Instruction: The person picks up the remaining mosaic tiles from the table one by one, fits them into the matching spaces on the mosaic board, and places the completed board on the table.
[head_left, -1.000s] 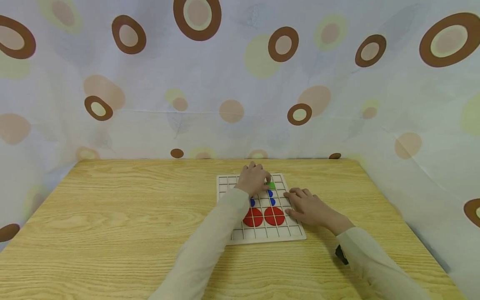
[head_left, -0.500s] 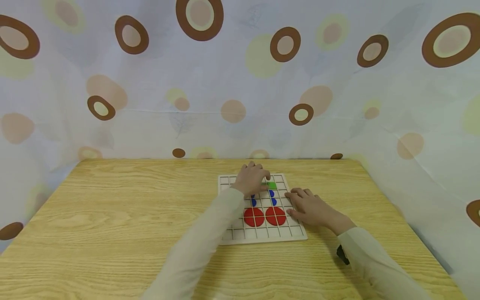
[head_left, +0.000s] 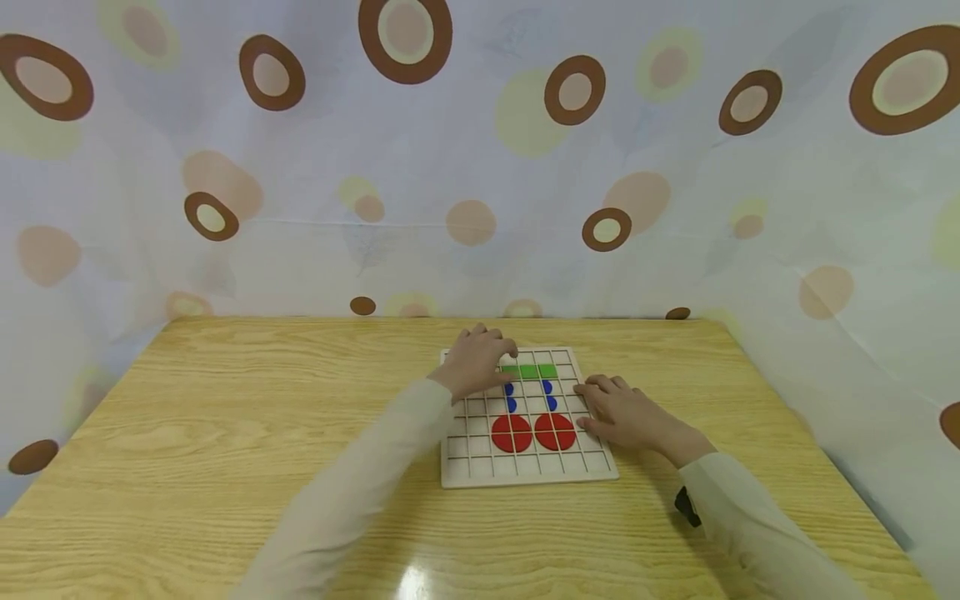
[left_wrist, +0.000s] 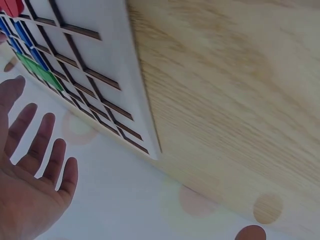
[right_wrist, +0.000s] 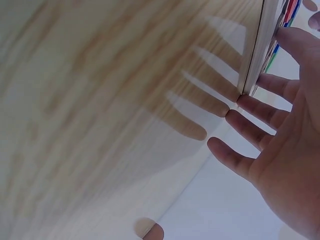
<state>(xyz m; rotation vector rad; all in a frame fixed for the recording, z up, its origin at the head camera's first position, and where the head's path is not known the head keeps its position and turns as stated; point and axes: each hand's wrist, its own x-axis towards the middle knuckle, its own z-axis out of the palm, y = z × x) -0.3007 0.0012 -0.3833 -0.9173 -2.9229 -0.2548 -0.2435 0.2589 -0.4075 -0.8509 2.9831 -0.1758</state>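
Observation:
A white square grid board (head_left: pixel 480 472) with dark grooves lies on the table. Set in its cells are two red discs (head_left: pixel 512 434), small blue half-round pieces (head_left: pixel 552 403) in two columns and a row of green pieces (head_left: pixel 528 372) near the far edge. Over the board's far left part is my left hand (head_left: pixel 477 362), its fingers spread and loosely bent with nothing in them; the left wrist view shows them apart from the board. My right hand (head_left: pixel 624 414) rests at the board's right edge, thumb and fingertips touching the rim, as the right wrist view shows.
The wood-grain table (head_left: pixel 247 425) reaches back to a pale curtain (head_left: pixel 420 150) printed with brown and beige circles. Both forearms wear light sleeves (head_left: pixel 360 483). A small black item (head_left: pixel 687 507) sits under the right sleeve.
My left hand has drawn back to the left, uncovering more of the green row and the blue pieces. My right hand keeps its place at the board's edge. The view has shifted slightly.

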